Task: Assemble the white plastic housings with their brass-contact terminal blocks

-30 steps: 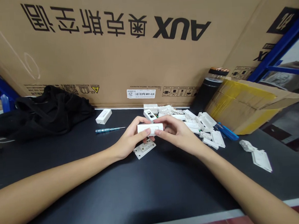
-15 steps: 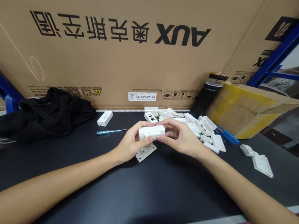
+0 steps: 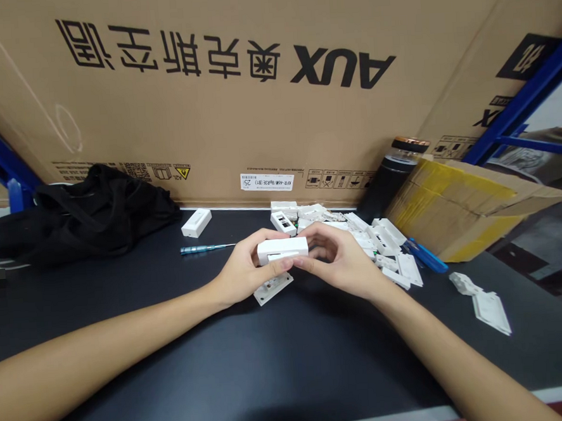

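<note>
A small white plastic case (image 3: 282, 247) is held level between both hands above the dark table. My left hand (image 3: 246, 266) grips its left end, thumb along the near side. My right hand (image 3: 338, 258) closes on the right end, its thumb tip close to the left one. A dark slot shows on the near face, above the thumbs. Just below the hands a flat white plate (image 3: 274, 290) with holes lies on the table, partly covered by my left hand. Behind the case sits a white housing with an opening (image 3: 283, 223).
White plastic parts (image 3: 382, 237) are heaped behind and right of my right hand. A screwdriver (image 3: 202, 249), a white box (image 3: 197, 222) and black cloth (image 3: 105, 215) lie left. Blue-handled tool (image 3: 429, 258), dark bottle (image 3: 388, 178), taped carton (image 3: 457, 212) and loose white pieces (image 3: 491, 312) stand or lie right.
The white case has turned slightly in my hands, and a dark slot now shows on its near face. Both hands still hold it, in nearly the same place.
</note>
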Demonstrator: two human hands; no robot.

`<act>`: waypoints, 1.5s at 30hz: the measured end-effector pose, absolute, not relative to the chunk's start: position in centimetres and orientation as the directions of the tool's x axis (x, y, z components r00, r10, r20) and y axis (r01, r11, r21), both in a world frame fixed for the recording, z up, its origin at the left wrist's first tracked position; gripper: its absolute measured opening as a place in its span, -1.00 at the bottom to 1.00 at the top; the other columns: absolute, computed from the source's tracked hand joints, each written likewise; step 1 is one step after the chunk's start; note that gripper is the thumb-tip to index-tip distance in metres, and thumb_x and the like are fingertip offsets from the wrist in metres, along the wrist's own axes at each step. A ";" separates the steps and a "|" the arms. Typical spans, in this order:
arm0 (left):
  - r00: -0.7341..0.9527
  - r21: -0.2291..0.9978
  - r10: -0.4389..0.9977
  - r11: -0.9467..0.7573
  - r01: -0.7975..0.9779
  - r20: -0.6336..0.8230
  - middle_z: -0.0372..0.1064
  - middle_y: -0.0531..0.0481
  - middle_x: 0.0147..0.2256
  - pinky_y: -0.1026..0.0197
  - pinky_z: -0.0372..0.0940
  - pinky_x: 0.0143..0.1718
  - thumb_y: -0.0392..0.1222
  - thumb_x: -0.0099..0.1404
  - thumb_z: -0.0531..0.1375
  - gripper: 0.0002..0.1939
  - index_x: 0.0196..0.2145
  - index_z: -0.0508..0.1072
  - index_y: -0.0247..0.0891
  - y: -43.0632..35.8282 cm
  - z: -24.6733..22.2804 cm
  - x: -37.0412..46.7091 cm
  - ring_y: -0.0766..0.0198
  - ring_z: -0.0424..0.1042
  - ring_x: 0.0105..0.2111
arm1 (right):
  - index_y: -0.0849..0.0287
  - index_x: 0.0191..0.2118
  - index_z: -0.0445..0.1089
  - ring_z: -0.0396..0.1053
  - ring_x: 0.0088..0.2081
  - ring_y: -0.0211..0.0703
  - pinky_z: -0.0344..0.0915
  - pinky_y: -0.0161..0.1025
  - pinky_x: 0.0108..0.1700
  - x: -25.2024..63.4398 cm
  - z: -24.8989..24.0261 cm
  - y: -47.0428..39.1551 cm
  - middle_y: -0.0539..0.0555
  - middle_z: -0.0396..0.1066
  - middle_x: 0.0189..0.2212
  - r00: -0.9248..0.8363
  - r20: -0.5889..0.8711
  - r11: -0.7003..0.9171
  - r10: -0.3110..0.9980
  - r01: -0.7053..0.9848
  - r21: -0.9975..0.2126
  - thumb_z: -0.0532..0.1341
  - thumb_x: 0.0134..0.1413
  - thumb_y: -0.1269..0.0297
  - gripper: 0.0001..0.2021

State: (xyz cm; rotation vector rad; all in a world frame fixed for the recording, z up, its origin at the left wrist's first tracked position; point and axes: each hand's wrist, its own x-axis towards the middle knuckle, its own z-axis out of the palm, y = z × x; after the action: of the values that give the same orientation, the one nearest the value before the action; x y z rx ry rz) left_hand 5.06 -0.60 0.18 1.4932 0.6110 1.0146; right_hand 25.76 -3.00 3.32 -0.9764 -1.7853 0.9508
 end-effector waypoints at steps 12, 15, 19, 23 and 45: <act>0.482 0.954 0.824 -0.276 -0.121 0.299 0.51 -0.05 -0.28 0.27 0.34 -0.33 -0.06 0.17 0.43 -0.58 -0.07 0.50 -0.29 -0.3 -0.1 4.5 0.27 0.45 -0.35 | 0.13 -0.26 0.38 0.46 -0.36 -0.19 0.51 -0.17 -0.28 25.5 2.7 -3.1 0.02 0.46 -0.34 -0.325 0.359 0.447 0.875 0.253 -0.858 0.46 0.01 0.20 -0.72; 0.478 0.963 0.835 -0.234 -0.136 0.271 0.50 -0.05 -0.27 0.26 0.34 -0.32 -0.06 0.15 0.43 -0.56 -0.07 0.49 -0.30 -0.4 0.1 4.7 0.28 0.44 -0.35 | 0.12 -0.22 0.40 0.47 -0.31 -0.18 0.52 -0.18 -0.25 25.7 2.8 -3.1 0.03 0.47 -0.29 -0.344 0.344 0.434 0.874 0.231 -0.871 0.45 0.01 0.18 -0.71; 0.488 0.971 0.841 -0.171 -0.170 0.233 0.47 0.00 -0.32 0.28 0.32 -0.38 -0.06 0.14 0.44 -0.58 -0.15 0.44 -0.29 -0.5 0.2 4.8 0.32 0.41 -0.42 | 0.13 -0.14 0.43 0.47 -0.30 -0.21 0.49 -0.22 -0.26 26.9 3.8 -3.0 0.06 0.48 -0.22 -0.373 0.321 0.445 0.871 0.319 -0.837 0.35 0.15 0.12 -0.75; 0.454 0.971 0.860 -0.176 -0.162 0.232 0.44 0.04 -0.37 0.33 0.26 -0.46 -0.09 0.10 0.47 -0.59 -0.26 0.34 -0.26 -0.3 -0.2 4.6 0.35 0.39 -0.46 | 0.12 -0.21 0.47 0.45 -0.31 -0.15 0.38 -0.21 -0.29 29.4 5.2 -2.3 0.07 0.52 -0.28 -0.200 0.463 0.468 0.864 0.660 -0.588 0.22 0.25 0.14 -0.82; 0.499 0.954 0.843 -0.053 -0.295 0.201 0.55 -0.10 -0.18 0.31 0.39 -0.42 -0.19 0.21 0.38 -0.62 -0.16 0.25 -0.23 0.0 -0.2 4.9 0.03 0.64 -0.23 | 0.12 -0.23 0.52 0.43 -0.30 -0.16 0.28 -0.23 -0.24 30.4 3.0 -1.6 0.04 0.52 -0.32 -0.525 0.054 0.511 0.849 0.791 -0.337 0.23 0.22 0.27 -0.88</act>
State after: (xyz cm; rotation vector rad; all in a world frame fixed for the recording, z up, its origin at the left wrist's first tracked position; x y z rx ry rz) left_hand 4.88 -0.05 -0.18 1.3117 0.5412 1.0028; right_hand 30.36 -1.57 3.01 -1.3999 -2.5398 0.4027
